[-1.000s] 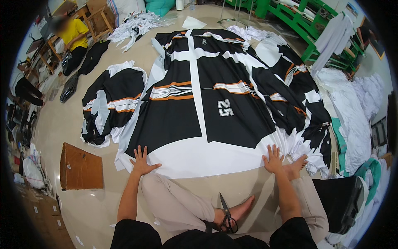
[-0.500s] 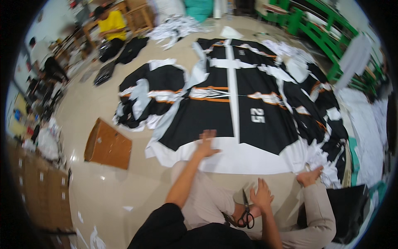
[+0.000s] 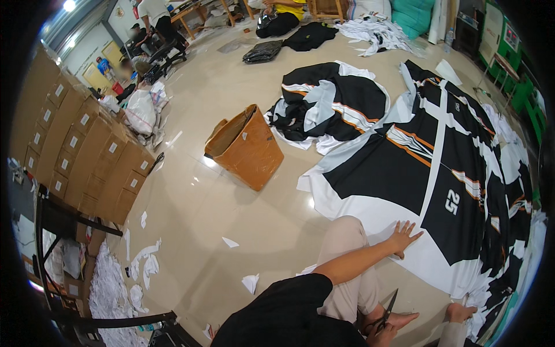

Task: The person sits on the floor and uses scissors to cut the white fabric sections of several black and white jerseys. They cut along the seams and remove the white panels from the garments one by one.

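A large sheet of printed jersey fabric (image 3: 381,168) lies spread on the floor, with black panels, white borders and orange-edged stripes. My left hand (image 3: 403,238) rests flat on its white near border, fingers spread, just below a black panel. Low in the view, beside my bare foot, my right hand (image 3: 383,334) is closed around the handles of black scissors (image 3: 388,310). Their blades point up and away from me, apart from the fabric. My right fingers are partly cut off by the lower edge.
A brown open-topped box (image 3: 248,150) stands left of the fabric, near a heap of black and white cloth (image 3: 329,104). Stacked cartons (image 3: 87,144) line the left side. White scraps (image 3: 250,283) dot the floor. Other people sit and stand at the back.
My right hand, open beside the scissors before, is now closed on their handles. The view has swung left, so the fabric appears farther right. My left hand stays flat on the white border.
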A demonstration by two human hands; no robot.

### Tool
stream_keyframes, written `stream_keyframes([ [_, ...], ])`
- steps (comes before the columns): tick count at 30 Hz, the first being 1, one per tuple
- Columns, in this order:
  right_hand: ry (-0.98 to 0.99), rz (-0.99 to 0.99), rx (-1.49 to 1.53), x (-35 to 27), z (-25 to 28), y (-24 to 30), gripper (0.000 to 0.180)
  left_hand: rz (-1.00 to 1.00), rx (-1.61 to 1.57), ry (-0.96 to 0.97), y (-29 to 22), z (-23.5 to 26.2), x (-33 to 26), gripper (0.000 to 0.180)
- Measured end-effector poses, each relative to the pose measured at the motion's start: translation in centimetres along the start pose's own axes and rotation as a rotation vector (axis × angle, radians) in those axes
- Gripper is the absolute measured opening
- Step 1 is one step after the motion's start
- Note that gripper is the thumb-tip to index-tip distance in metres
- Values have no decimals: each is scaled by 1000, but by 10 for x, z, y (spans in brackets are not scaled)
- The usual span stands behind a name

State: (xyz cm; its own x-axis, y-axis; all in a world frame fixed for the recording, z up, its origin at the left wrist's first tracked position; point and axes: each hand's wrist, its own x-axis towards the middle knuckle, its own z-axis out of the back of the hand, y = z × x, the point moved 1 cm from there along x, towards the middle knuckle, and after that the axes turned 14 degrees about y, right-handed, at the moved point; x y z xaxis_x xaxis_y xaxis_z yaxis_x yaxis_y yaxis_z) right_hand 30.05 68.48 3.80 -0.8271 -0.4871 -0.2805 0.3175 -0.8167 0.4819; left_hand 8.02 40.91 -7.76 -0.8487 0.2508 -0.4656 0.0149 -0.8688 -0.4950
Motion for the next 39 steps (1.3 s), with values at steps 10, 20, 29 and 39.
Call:
stream_keyframes([
  [10,250,-104,-78,3,11,14,57,54,-39,-118,12,-1,8,145],
  [20,617,-308,-94,20,40,-2,48,159,-21,-67,7,12,14,147],
  [29,562,-368,1151,10,-6,-116,40,290,-61,-84,13,25,-1,144],
  [39,636,-459,1859,52,-43,-71,42,425,-57,-192,27,25,-15,157],
])
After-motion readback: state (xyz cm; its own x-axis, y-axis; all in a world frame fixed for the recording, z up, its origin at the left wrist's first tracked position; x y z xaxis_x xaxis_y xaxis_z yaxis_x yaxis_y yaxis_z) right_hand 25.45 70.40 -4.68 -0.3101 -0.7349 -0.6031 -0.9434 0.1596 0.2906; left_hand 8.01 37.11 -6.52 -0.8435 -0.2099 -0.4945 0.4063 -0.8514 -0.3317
